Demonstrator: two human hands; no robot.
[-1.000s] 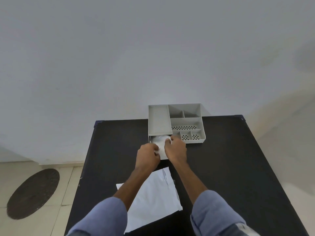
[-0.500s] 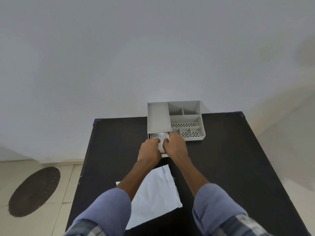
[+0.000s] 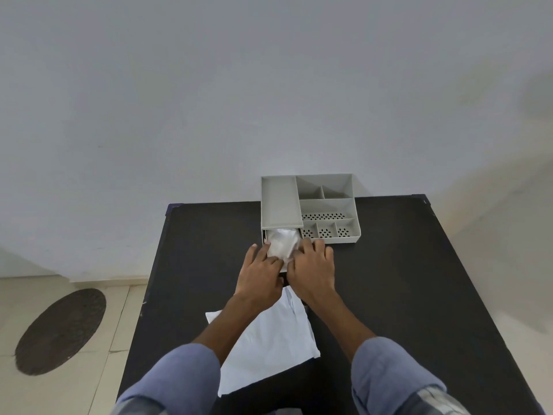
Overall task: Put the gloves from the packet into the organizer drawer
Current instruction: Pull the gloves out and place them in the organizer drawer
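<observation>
Packet [image 3: 269, 339] lies flat at the desk's [image 3: 419, 295] near edge. Beyond it, left hand [image 3: 261, 274] and right hand [image 3: 312, 269] have loosened, fingers spread flat on the gloves [image 3: 281, 242], now tucked into the pulled-out drawer [image 3: 265, 235] of the organizer [image 3: 311, 208] at the far edge; shutting it probably remains.

You see organizer [image 3: 309, 205]: light grey, with rows of dark round holes in its front compartments. Gloves [image 3: 281, 242] in your drawer [image 3: 266, 235]: white, a bit shiny. Packet [image 3: 269, 348] near you: plain white. Table [image 3: 404, 280]: matte black, no pattern. Your sleeves [image 3: 179, 381]: blue. Wall [image 3: 269, 85]: pale grey. Floor [image 3: 119, 319]: beige tiles, with dark brown oval mat [image 3: 59, 332].
</observation>
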